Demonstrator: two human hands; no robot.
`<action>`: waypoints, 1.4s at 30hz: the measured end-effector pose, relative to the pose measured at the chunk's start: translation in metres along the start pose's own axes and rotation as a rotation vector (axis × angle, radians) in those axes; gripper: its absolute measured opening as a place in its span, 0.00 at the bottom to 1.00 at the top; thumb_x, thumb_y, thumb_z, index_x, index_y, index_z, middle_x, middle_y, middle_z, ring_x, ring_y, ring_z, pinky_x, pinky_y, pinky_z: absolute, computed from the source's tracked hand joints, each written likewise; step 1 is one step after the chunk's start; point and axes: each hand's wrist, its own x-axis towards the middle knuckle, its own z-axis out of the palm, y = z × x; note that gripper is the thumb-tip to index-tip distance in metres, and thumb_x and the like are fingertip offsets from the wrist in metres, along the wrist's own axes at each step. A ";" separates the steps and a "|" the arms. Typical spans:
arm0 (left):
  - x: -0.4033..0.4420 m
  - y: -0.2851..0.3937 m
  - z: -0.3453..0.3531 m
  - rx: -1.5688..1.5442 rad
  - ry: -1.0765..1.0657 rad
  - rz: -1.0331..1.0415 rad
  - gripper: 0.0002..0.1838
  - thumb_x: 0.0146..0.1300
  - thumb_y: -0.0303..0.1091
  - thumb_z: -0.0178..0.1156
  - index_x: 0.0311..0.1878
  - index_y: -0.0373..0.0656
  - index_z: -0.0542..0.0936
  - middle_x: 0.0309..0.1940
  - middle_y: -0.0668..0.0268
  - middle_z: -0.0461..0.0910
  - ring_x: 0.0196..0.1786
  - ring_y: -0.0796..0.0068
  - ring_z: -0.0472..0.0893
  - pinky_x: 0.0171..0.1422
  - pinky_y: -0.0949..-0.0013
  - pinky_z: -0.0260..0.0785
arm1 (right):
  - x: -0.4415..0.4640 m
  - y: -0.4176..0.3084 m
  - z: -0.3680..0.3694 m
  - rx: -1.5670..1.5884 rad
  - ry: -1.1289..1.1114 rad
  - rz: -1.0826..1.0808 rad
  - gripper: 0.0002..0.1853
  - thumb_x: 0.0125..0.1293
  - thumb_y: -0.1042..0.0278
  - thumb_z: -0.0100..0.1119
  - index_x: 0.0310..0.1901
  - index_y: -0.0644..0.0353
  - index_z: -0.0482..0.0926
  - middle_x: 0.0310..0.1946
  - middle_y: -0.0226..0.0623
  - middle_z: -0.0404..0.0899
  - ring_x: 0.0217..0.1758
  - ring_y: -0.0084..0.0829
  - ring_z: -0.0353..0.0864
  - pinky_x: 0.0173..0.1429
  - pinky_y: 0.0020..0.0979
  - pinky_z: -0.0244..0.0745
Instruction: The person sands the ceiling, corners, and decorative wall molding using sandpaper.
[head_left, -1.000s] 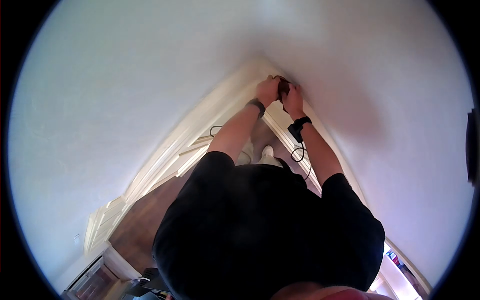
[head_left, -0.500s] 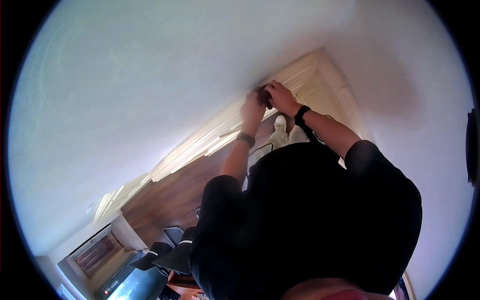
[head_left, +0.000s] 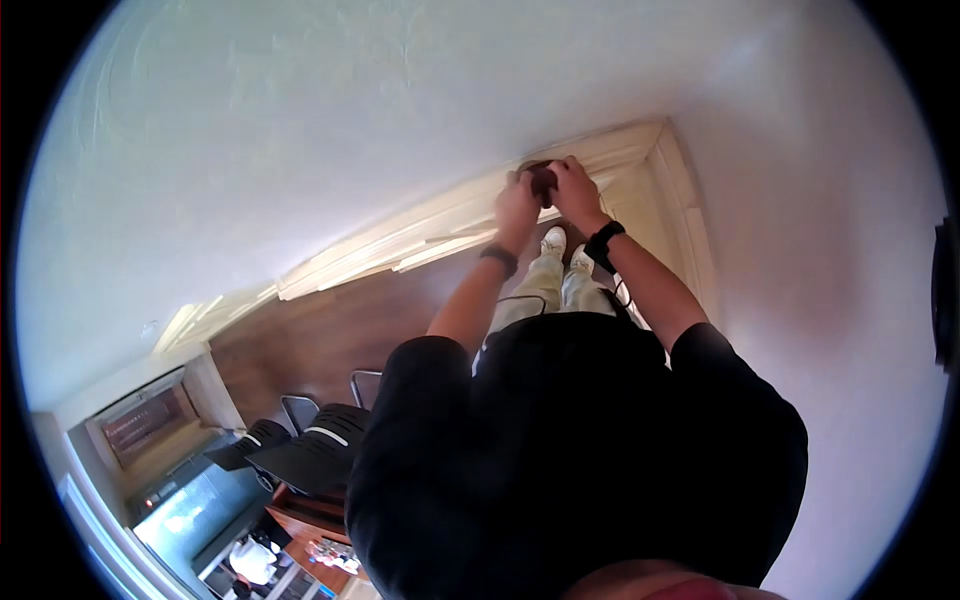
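Both my hands are up in front of me, beside the pale moulded trim along the wall. Between them is a small dark brown object (head_left: pixel 543 181), rounded in outline; its kind cannot be made out. My left hand (head_left: pixel 516 212) grips its left side, slightly blurred. Fingers of my right hand (head_left: pixel 576 190) curl over the right side. The fingers partly cover the object. Each wrist carries a dark band.
Cream trim (head_left: pixel 370 247) runs along the wall and meets a corner on the right. My white shoes (head_left: pixel 553 240) stand on the brown wooden floor (head_left: pixel 300 335). Black slatted chairs (head_left: pixel 318 448), a wooden desk (head_left: pixel 318 548) and a person in white (head_left: pixel 253 560) are at lower left.
My view has shifted, bringing both shoes and more of the chairs and desk into sight. My hands stay on the brown object, which shows a little more between them.
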 end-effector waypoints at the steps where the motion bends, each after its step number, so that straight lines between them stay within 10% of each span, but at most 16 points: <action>1: 0.004 0.007 0.007 -0.016 0.007 0.028 0.18 0.53 0.32 0.64 0.48 0.45 0.75 0.44 0.56 0.75 0.38 0.49 0.82 0.39 0.51 0.76 | 0.001 0.010 -0.006 -0.009 0.013 0.008 0.19 0.53 0.74 0.63 0.48 0.55 0.76 0.48 0.41 0.73 0.52 0.47 0.76 0.52 0.43 0.76; 18: 0.008 -0.006 -0.005 -0.133 -0.086 0.056 0.18 0.57 0.36 0.65 0.51 0.48 0.77 0.43 0.58 0.77 0.42 0.51 0.81 0.44 0.52 0.75 | 0.013 -0.002 -0.012 -0.330 -0.052 -0.180 0.14 0.53 0.76 0.60 0.43 0.57 0.74 0.44 0.39 0.74 0.49 0.46 0.77 0.47 0.44 0.79; 33: -0.066 -0.228 -0.124 -0.286 0.004 0.145 0.16 0.57 0.35 0.66 0.48 0.44 0.77 0.45 0.55 0.76 0.41 0.49 0.81 0.44 0.52 0.75 | -0.010 -0.191 0.160 -0.261 -0.098 -0.134 0.15 0.52 0.77 0.58 0.44 0.58 0.77 0.45 0.40 0.75 0.49 0.47 0.77 0.51 0.44 0.76; 42: -0.119 -0.336 -0.204 -0.230 0.016 -0.174 0.15 0.59 0.37 0.61 0.50 0.49 0.79 0.47 0.57 0.77 0.46 0.51 0.79 0.49 0.53 0.74 | -0.010 -0.291 0.261 -0.177 -0.225 -0.374 0.12 0.54 0.74 0.60 0.42 0.59 0.75 0.42 0.42 0.74 0.47 0.47 0.76 0.49 0.43 0.75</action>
